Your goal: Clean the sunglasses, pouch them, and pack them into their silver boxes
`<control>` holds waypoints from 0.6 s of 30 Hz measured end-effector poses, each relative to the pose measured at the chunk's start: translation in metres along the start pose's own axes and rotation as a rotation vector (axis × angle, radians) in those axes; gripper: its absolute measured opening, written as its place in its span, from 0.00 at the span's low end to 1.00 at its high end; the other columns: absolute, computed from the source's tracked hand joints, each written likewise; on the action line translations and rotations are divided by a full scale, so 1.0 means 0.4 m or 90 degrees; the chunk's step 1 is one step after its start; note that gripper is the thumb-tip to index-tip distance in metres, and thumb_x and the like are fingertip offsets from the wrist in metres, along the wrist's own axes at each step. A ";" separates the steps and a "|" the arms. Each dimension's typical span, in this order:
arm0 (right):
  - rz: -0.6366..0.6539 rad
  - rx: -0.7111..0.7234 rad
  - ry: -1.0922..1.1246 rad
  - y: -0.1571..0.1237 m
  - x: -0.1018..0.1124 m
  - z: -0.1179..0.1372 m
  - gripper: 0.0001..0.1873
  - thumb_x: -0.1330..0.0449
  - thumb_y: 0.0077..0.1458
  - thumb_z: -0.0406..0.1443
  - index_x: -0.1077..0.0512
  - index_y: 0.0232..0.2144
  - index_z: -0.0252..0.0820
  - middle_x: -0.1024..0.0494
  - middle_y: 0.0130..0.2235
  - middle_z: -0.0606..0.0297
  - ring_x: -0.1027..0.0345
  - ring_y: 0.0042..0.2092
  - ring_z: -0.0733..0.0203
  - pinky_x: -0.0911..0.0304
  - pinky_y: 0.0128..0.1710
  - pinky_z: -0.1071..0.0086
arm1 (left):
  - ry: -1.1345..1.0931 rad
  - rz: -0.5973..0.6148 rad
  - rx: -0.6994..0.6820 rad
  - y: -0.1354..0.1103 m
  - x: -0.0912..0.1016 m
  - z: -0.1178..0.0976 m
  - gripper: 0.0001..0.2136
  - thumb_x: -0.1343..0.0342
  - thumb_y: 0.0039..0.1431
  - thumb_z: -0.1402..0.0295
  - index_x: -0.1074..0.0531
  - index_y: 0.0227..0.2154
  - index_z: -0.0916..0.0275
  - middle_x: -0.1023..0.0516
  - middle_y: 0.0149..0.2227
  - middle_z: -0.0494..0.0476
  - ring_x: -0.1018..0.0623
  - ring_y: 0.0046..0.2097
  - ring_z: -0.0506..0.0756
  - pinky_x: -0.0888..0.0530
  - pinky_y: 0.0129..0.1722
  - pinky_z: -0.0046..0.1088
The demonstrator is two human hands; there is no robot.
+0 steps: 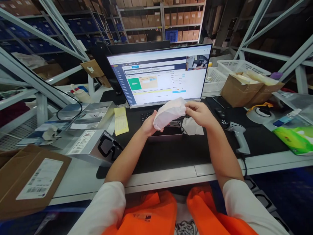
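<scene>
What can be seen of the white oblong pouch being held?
The white oblong pouch looks like thin cloth or paper, wrinkled and slightly bulging; any contents are hidden. It slants upward to the right, the left hand holding its lower end, the right hand its upper end, above an open dark rectangular box.

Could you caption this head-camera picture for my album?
Left hand and right hand hold a white pouch near an open box, before a lit monitor.
</scene>
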State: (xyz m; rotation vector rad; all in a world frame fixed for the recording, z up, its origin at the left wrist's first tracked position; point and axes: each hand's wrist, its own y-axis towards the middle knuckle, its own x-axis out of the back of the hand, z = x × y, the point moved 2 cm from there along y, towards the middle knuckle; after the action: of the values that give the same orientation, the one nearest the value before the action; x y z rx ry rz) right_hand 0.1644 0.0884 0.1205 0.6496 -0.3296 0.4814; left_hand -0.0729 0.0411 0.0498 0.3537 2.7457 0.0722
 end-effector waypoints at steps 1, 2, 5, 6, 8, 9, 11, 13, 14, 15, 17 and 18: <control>-0.036 0.029 -0.001 0.000 0.007 0.002 0.22 0.40 0.60 0.53 0.21 0.33 0.40 0.20 0.37 0.61 0.28 0.40 0.56 0.36 0.43 0.64 | 0.026 -0.027 -0.025 0.002 0.001 0.001 0.32 0.44 0.60 0.41 0.23 0.48 0.69 0.17 0.30 0.63 0.21 0.24 0.55 0.28 0.18 0.26; -0.073 0.055 -0.001 -0.001 0.016 0.005 0.23 0.40 0.60 0.54 0.21 0.33 0.41 0.19 0.40 0.60 0.27 0.42 0.55 0.36 0.45 0.63 | 0.049 -0.061 -0.054 0.004 0.002 0.000 0.31 0.42 0.58 0.40 0.22 0.42 0.69 0.19 0.26 0.61 0.22 0.23 0.54 0.28 0.20 0.26; -0.177 0.094 -0.009 -0.006 0.042 0.011 0.24 0.40 0.60 0.56 0.22 0.32 0.42 0.20 0.41 0.60 0.27 0.44 0.54 0.35 0.46 0.63 | 0.100 -0.128 -0.139 0.001 -0.003 -0.007 0.34 0.41 0.53 0.36 0.23 0.41 0.68 0.19 0.28 0.60 0.20 0.27 0.54 0.28 0.24 0.25; -0.203 0.095 -0.009 -0.008 0.047 0.013 0.24 0.40 0.61 0.56 0.22 0.32 0.42 0.20 0.40 0.60 0.28 0.43 0.55 0.35 0.46 0.63 | 0.129 -0.122 -0.160 -0.003 -0.007 -0.009 0.37 0.41 0.51 0.35 0.24 0.46 0.67 0.17 0.33 0.62 0.18 0.29 0.55 0.28 0.25 0.25; -0.240 0.089 0.006 -0.009 0.047 0.015 0.24 0.40 0.61 0.55 0.23 0.31 0.42 0.22 0.37 0.62 0.29 0.40 0.57 0.35 0.44 0.64 | 0.234 -0.127 -0.204 -0.014 -0.015 -0.015 0.40 0.39 0.50 0.36 0.27 0.55 0.66 0.17 0.44 0.66 0.17 0.36 0.57 0.26 0.31 0.28; -0.249 0.084 0.018 -0.009 0.043 0.015 0.23 0.40 0.61 0.55 0.23 0.31 0.42 0.22 0.36 0.63 0.29 0.39 0.57 0.35 0.43 0.65 | 0.318 -0.154 -0.229 -0.021 -0.018 -0.018 0.38 0.37 0.51 0.40 0.27 0.55 0.65 0.17 0.46 0.66 0.17 0.37 0.57 0.25 0.34 0.29; -0.261 0.072 0.038 -0.006 0.030 0.012 0.22 0.39 0.61 0.54 0.22 0.31 0.42 0.22 0.35 0.63 0.29 0.39 0.58 0.36 0.42 0.65 | 0.517 -0.249 -0.283 -0.035 -0.022 -0.027 0.25 0.38 0.58 0.49 0.23 0.48 0.65 0.16 0.41 0.63 0.19 0.37 0.56 0.26 0.37 0.30; -0.281 0.054 0.048 -0.002 0.020 0.003 0.22 0.39 0.61 0.53 0.21 0.32 0.42 0.21 0.37 0.63 0.28 0.41 0.57 0.35 0.44 0.64 | 0.680 -0.313 -0.322 -0.044 -0.026 -0.038 0.16 0.44 0.63 0.56 0.21 0.37 0.64 0.17 0.34 0.60 0.21 0.35 0.55 0.28 0.37 0.31; -0.297 0.043 0.050 0.000 0.020 -0.004 0.21 0.38 0.61 0.53 0.21 0.32 0.42 0.20 0.38 0.62 0.27 0.42 0.56 0.35 0.46 0.64 | 0.735 -0.319 -0.330 -0.046 -0.027 -0.043 0.15 0.46 0.64 0.58 0.21 0.33 0.63 0.18 0.32 0.59 0.22 0.34 0.55 0.29 0.36 0.31; -0.317 0.033 0.052 0.001 0.023 -0.014 0.21 0.38 0.60 0.53 0.21 0.33 0.42 0.19 0.40 0.62 0.27 0.44 0.55 0.34 0.48 0.63 | 0.772 -0.312 -0.331 -0.046 -0.027 -0.050 0.15 0.48 0.65 0.59 0.23 0.31 0.63 0.18 0.30 0.58 0.22 0.33 0.55 0.30 0.36 0.31; -0.363 0.018 0.060 0.004 0.043 -0.037 0.21 0.38 0.60 0.54 0.21 0.33 0.43 0.19 0.43 0.61 0.27 0.47 0.55 0.34 0.51 0.62 | 0.820 -0.292 -0.312 -0.044 -0.020 -0.065 0.14 0.50 0.65 0.60 0.25 0.29 0.62 0.20 0.30 0.57 0.23 0.32 0.54 0.32 0.35 0.31; -0.377 0.015 0.063 0.006 0.058 -0.049 0.22 0.39 0.60 0.54 0.22 0.33 0.43 0.20 0.44 0.61 0.27 0.48 0.55 0.34 0.51 0.62 | 0.845 -0.288 -0.294 -0.043 -0.013 -0.074 0.14 0.50 0.65 0.61 0.26 0.29 0.61 0.21 0.29 0.57 0.24 0.32 0.54 0.32 0.35 0.31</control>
State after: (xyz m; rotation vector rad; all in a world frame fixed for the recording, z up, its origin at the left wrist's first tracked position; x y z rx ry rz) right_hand 0.1855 0.1100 0.1170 0.7073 -0.0277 -0.0500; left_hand -0.0829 0.0232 0.0774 -0.7188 3.7726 1.1577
